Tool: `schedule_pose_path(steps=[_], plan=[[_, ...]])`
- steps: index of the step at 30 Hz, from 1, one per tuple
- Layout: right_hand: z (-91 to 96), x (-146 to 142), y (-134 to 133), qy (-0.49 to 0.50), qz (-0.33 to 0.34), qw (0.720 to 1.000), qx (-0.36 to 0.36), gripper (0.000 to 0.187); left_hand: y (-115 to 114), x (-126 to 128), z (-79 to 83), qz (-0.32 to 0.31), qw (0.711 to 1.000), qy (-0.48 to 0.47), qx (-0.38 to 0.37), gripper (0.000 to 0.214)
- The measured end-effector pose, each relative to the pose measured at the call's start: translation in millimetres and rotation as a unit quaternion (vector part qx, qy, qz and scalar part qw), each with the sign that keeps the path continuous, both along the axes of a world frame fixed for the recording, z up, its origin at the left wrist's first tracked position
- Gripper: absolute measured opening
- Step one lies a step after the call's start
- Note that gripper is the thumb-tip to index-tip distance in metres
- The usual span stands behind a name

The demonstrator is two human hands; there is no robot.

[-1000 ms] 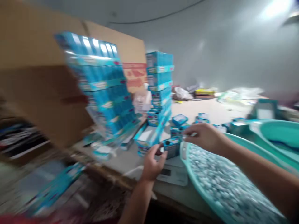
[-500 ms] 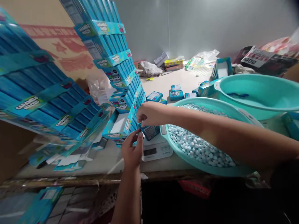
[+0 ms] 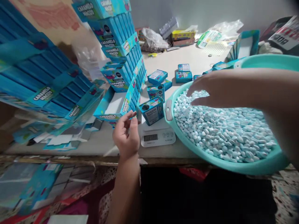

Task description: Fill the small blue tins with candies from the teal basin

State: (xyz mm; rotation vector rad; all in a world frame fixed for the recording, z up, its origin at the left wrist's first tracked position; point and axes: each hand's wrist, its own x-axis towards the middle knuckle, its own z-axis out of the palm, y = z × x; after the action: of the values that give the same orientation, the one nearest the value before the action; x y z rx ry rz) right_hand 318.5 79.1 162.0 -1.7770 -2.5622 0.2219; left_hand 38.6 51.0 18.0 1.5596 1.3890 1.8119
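My right hand (image 3: 210,88) is open, thumb and fingers apart, over a turquoise basin (image 3: 205,161) of light blue and white candies (image 3: 217,133). Its fingertips are near the far left part of the candies, and nothing shows in them. In the middle, a small blue box (image 3: 152,110) with a dark round opening on top stands on a white kitchen scale (image 3: 158,138). Just left of the scale hovers my left hand (image 3: 127,133), fingers half curled with a gap to the thumb, and I see nothing held. Close beyond it lies a blue display tray (image 3: 109,116), partly filled with boxes.
Tall stacks of filled display trays (image 3: 121,46) rise at the left. Several small blue boxes (image 3: 157,77) lie behind the scale. A second turquoise basin (image 3: 268,62) is at the right. Plastic bags (image 3: 154,39) lie at the back, and flat cardboard (image 3: 63,140) at front left.
My right hand has left the small box and moved right over the candies. My left hand has drawn slightly away from the box, which now stands uncovered on the scale. The view has shifted.
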Motion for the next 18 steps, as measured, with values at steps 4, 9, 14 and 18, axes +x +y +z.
schedule_pose_path(steps=[4, 9, 14, 18], plan=[[-19.6, 10, 3, -0.01, 0.019, 0.995, -0.096, 0.034, 1, 1, 3.2, 0.035, 0.999, -0.015, 0.021, 0.027], [-24.0, 6, 4, -0.034, 0.011, 0.996, -0.085, 0.024, 1, 0, 4.6, 0.058, 0.997, -0.021, 0.041, 0.025], [-16.8, -2, -1, -0.062, -0.008, 0.994, -0.087, 0.018, 2, -2, 4.3, 0.065, 0.997, -0.029, 0.036, 0.024], [-15.0, -4, -3, -0.063, -0.016, 0.994, -0.086, 0.014, 1, -1, 4.5, 0.072, 0.997, -0.017, 0.029, 0.025]])
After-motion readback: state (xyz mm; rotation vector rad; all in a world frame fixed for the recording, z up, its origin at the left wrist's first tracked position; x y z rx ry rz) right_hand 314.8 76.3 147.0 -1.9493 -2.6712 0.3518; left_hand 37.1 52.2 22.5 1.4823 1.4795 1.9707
